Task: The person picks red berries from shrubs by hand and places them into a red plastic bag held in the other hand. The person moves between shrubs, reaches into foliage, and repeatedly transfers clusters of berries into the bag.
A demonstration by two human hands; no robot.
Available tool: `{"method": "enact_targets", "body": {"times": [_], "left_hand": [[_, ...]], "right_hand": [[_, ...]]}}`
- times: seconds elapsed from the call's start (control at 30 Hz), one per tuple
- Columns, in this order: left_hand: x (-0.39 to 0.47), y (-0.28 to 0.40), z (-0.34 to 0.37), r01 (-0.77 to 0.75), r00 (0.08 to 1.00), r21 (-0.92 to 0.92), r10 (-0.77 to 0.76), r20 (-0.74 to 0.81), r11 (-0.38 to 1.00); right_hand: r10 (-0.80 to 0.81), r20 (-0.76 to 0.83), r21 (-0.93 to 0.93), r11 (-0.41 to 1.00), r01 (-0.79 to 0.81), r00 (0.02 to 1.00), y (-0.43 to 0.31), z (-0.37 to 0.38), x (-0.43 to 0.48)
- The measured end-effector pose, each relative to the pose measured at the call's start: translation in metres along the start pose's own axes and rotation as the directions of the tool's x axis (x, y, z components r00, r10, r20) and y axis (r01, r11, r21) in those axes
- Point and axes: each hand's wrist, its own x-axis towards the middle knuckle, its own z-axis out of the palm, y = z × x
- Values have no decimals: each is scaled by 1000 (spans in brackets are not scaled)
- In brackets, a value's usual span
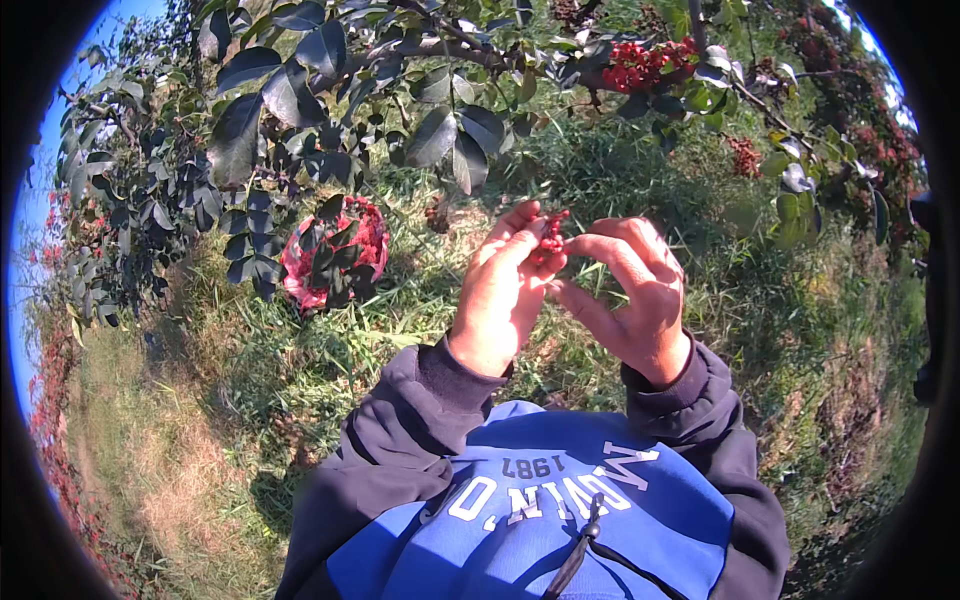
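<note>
A small cluster of red berries (553,236), like Sichuan peppercorns, is held between the thumb and fingers of my left hand (499,292). My right hand (634,289) is close beside it on the right. Its forefinger tip reaches the cluster's edge, and its thumb tip is lower, near the fingers of my left hand. A gap shows between that thumb and forefinger, and I see nothing held there. Both hands are in front of my chest, below the leafy branches.
A pink-red bag (293,279) full of red berries stands at the left, partly hidden by hanging leaves (259,247). A branch (420,49) crosses above my hands, bearing a red berry cluster (649,64). Grass (337,360) covers the ground.
</note>
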Motion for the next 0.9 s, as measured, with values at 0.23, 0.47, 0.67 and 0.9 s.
{"method": "enact_targets", "body": {"times": [0.23, 0.47, 0.67, 0.9], "left_hand": [[-27, 17, -41, -190, 978, 94, 196, -63, 977], [-49, 22, -70, -232, 945, 243, 277, -173, 942], [-57, 27, -94, -209, 947, 64, 219, -234, 976], [-64, 31, -115, -192, 971, -50, 182, -154, 980]], "right_hand": [[314, 151, 316, 883, -346, 937, -7, 71, -15], [291, 312, 412, 816, -405, 904, -19, 94, -21], [407, 503, 605, 464, -647, 762, -29, 116, -25], [446, 611, 692, 102, -715, 655, -35, 128, -23]]}}
